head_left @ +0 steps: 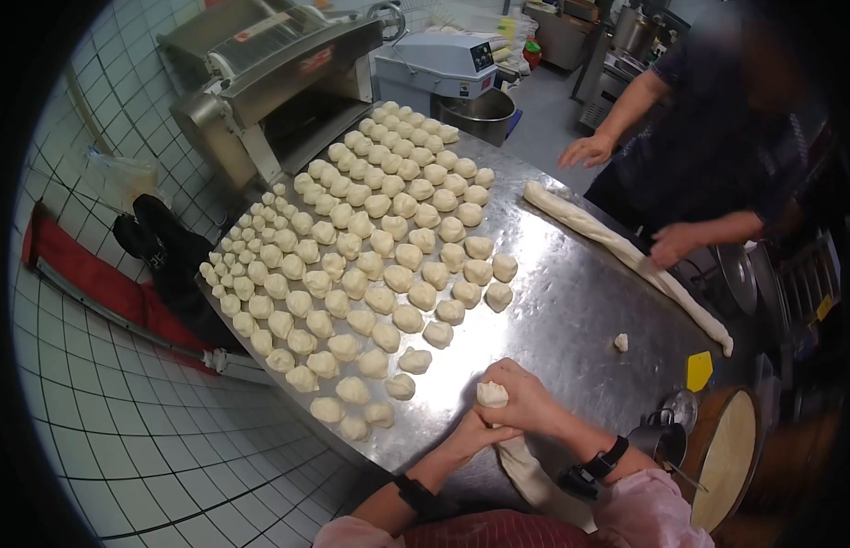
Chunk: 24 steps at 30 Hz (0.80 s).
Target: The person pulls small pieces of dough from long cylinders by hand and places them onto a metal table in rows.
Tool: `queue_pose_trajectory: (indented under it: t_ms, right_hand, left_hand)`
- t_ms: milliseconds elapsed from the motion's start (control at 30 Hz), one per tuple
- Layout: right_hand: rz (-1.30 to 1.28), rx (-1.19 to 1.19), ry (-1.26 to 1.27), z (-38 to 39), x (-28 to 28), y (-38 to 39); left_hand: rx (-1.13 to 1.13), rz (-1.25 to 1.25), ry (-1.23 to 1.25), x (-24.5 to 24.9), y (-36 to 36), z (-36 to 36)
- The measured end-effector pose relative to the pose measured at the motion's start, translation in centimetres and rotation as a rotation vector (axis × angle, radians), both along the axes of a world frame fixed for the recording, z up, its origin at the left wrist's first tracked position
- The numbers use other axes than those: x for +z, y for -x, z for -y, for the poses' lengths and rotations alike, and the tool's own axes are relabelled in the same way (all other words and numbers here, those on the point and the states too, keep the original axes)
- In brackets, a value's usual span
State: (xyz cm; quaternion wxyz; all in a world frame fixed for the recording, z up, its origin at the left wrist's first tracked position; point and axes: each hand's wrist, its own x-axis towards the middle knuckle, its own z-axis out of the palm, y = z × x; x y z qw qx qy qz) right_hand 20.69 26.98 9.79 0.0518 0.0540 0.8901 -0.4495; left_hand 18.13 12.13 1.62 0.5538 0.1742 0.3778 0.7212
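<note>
A long rope of dough [535,479] runs from the table's near edge up into both my hands. My left hand [478,437] is closed round the rope just below the other hand. Above it, my right hand [525,400] wraps round the rope's end, where a rounded lump of dough [492,395] bulges out of the grip. The two hands touch each other. To their left, many pale dough pieces [379,300] sit in rows on the steel table [553,315], smaller ones at the far left edge.
Across the table a co-worker's hand [678,245] touches a second dough rope [617,242]; their other hand [587,151] hovers beside it. A dough scrap [621,342], a yellow scraper [699,371], a pot [661,440] and a round wooden container [746,411] are at right. Machines [261,82] stand behind.
</note>
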Motion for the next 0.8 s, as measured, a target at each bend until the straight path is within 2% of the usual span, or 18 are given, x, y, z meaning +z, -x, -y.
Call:
queue_pose_trajectory:
  t_ms: [67,167,200,233,267,300,333,367,400,433,467,533,600,667,800]
  right_hand:
    - [-0.016,-0.028,0.024,0.6,0.4,0.1]
    - [-0.008,-0.008,-0.078,0.5,-0.7,0.7]
    - [-0.051,-0.086,-0.118,0.1,-1.4,1.4]
    - [-0.093,-0.160,-0.157,-0.4,-2.2,2.2]
    - [-0.079,-0.222,-0.391,-0.9,-2.9,3.5]
    - [-0.079,-0.310,-0.378,-2.7,-4.4,4.7]
    - [-0.076,-0.395,-0.365,-3.8,-4.7,5.3]
    - [-0.087,-0.374,-0.371,-4.2,-4.9,5.9]
    - [-0.210,-0.305,-0.330,-4.4,-5.2,6.3]
    - [-0.327,-0.256,-0.283,-4.4,-5.2,6.4]
    - [-0.330,-0.269,-0.280,-4.2,-5.5,6.9]
    - [-0.305,-0.270,-0.210,-3.8,-6.8,7.7]
    - [-0.233,-0.248,-0.244,-3.6,-7.8,7.7]
    - [-0.056,-0.211,-0.358,-3.5,-6.7,8.2]
    - [-0.166,-0.194,-0.326,-2.6,-3.8,5.2]
  left_hand:
    - [0.091,0.041,0.044,-0.1,-0.2,-0.2]
    - [0.043,-0.050,0.114,-0.8,0.1,-0.4]
    - [0.042,-0.053,0.110,-0.9,0.1,-0.3]
    - [-0.069,-0.360,0.217,-0.8,0.0,-0.3]
    - [-0.181,-0.667,0.325,-0.6,-0.2,-0.2]
    - [-0.172,-0.660,-0.090,5.0,-0.1,0.2]
    - [-0.179,-0.671,-0.069,6.4,-0.3,0.3]
    - [-0.050,-0.423,0.037,5.6,0.4,0.5]
    - [0.074,-0.170,0.140,3.9,1.5,1.4]
    - [0.234,0.128,0.123,1.7,2.3,2.1]
    - [0.223,0.122,0.127,0.8,2.7,2.6]
    - [0.436,0.256,0.142,0.0,2.3,3.1]
    - [0.445,0.355,0.157,0.4,1.4,3.0]
    - [0.487,0.405,0.140,0.5,1.1,2.8]
    - [0.506,0.415,0.115,-0.2,0.9,3.0]
